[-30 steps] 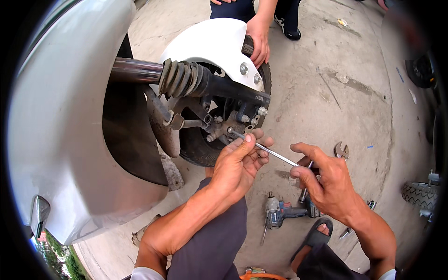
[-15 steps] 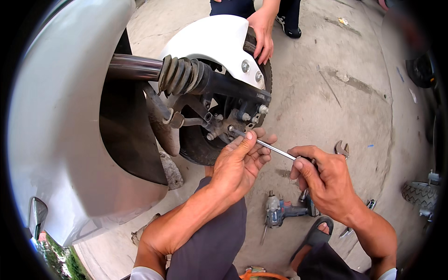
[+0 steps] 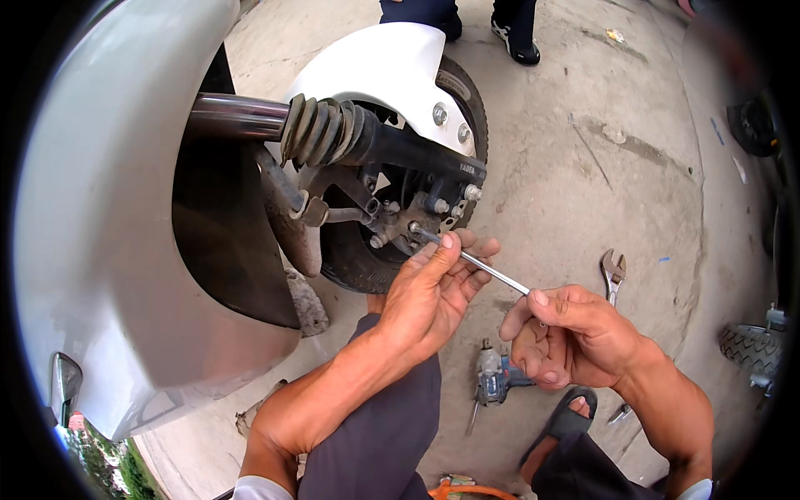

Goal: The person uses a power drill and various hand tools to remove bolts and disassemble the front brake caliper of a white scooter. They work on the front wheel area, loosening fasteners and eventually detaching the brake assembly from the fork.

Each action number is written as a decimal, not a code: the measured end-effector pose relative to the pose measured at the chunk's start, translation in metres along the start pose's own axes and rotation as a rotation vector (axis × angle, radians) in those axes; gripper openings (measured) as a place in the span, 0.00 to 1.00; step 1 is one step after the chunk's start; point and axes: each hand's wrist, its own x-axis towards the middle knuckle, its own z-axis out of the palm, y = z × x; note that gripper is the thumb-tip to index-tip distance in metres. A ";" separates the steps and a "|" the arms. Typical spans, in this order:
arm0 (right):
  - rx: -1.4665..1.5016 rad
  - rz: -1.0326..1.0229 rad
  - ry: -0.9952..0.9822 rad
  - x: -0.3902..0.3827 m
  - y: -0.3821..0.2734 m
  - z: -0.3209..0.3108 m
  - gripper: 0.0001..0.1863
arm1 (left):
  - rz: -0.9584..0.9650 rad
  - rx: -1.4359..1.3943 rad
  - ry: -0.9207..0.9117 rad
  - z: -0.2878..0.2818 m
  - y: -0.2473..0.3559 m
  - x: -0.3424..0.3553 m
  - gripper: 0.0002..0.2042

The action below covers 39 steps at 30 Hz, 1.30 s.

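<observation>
A long, thin chrome tool point(image 3: 492, 271) runs from a bolt on the grimy metal brake caliper point(image 3: 392, 223), beside the black fork, toward the lower right. My left hand point(image 3: 425, 308) pinches the shaft near the bolt, thumb on top and other fingers loosely curled. My right hand point(image 3: 571, 337) grips the tool's outer end, palm turned partly upward and fingers curled; that end is partly hidden by the fingers. The front wheel point(image 3: 475, 108) has a white mudguard point(image 3: 358, 62) over it.
Silver bodywork point(image 3: 100, 233) fills the left. On the concrete lie an adjustable wrench point(image 3: 613, 271) and a power drill-like tool point(image 3: 493, 379). Another person's legs point(image 3: 517, 25) stand beyond the wheel. A small tire point(image 3: 746, 346) is at right, and my sandalled foot point(image 3: 567, 425) is below.
My right hand has rolled over, palm more upward, and moved slightly down. The other person's hand has left the wheel and is out of sight. The view has shifted slightly.
</observation>
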 end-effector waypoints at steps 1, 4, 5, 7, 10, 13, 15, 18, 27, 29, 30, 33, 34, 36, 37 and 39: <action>0.044 0.012 -0.012 0.000 -0.001 0.000 0.26 | 0.010 -0.003 -0.010 -0.001 0.000 0.001 0.13; 0.120 0.043 -0.016 -0.002 -0.005 0.006 0.21 | 0.017 -0.013 -0.027 0.002 0.001 0.001 0.13; -0.237 -0.058 0.127 -0.002 -0.005 0.014 0.18 | 0.015 -0.020 -0.035 0.004 0.001 0.001 0.13; -0.993 -0.209 0.377 -0.002 -0.005 0.025 0.08 | 0.019 -0.029 -0.025 0.003 -0.001 0.001 0.13; -2.237 -0.949 0.526 0.011 0.012 -0.013 0.12 | 0.004 -0.010 -0.034 0.004 -0.002 0.003 0.13; -2.219 -1.094 0.500 0.009 -0.009 -0.020 0.23 | -0.010 0.030 -0.039 0.002 -0.001 0.005 0.13; -1.924 -0.975 0.525 0.006 -0.012 -0.012 0.27 | -0.007 0.035 -0.039 -0.001 -0.001 0.004 0.13; -1.143 -0.566 0.424 -0.005 -0.003 -0.006 0.24 | -0.017 0.021 -0.039 -0.002 0.001 0.001 0.13; -1.896 -0.950 0.457 0.008 0.006 0.002 0.19 | 0.002 -0.002 -0.061 0.000 0.009 -0.003 0.14; -1.829 -0.955 0.419 0.006 0.006 0.005 0.21 | 0.009 0.023 -0.056 0.002 0.009 -0.003 0.14; -1.794 -0.957 0.400 0.005 0.006 0.007 0.22 | 0.010 0.023 -0.055 0.003 0.008 -0.003 0.14; -1.727 -0.962 0.362 -0.003 0.005 0.009 0.25 | 0.014 0.032 0.020 0.004 0.006 -0.003 0.14; -1.185 -0.641 0.283 -0.010 0.006 0.007 0.22 | 0.015 0.012 0.002 0.003 0.007 -0.003 0.14; -0.644 -0.322 0.198 -0.013 0.004 0.004 0.20 | 0.014 -0.010 -0.017 0.003 0.006 -0.003 0.14; -0.599 -0.191 0.179 -0.012 -0.002 0.002 0.18 | 0.014 -0.008 -0.015 0.005 0.006 -0.002 0.14; -0.554 -0.062 0.161 -0.013 -0.004 0.000 0.17 | 0.014 -0.008 -0.015 0.008 0.005 -0.003 0.13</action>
